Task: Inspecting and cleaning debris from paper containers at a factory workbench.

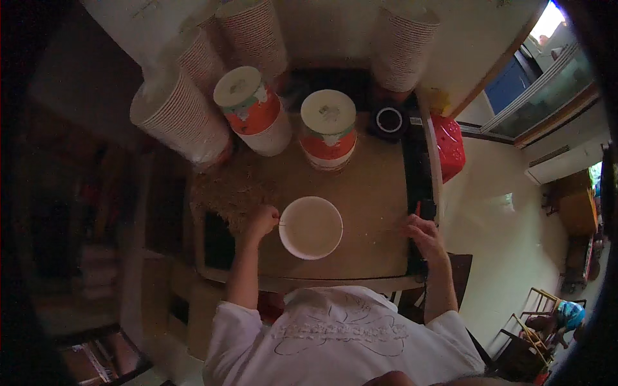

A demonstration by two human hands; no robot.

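Observation:
A round white paper tub [311, 228] stands with its mouth up near the middle of the table's front. My left hand [262, 220] is closed at the left side of its rim, where a thin pale strand shows by the fingertips. Whether I grip the strand, the rim or both is hard to see. My right hand [423, 233] is over the table's right edge, away from the tub, its fingers bent and drawn together. Anything between them is too small to make out. Just beyond that hand lies a small black object [427, 210] with an orange-red piece.
Behind stand two orange, green and white tubs [257, 116] [328, 145]. Tall stacks of nested tubs [183, 119] rise at the back left, another stack [404, 51] at the back right. A tan fibre heap [235, 190], a dark roll [388, 121] and a red stool [447, 148] surround the work.

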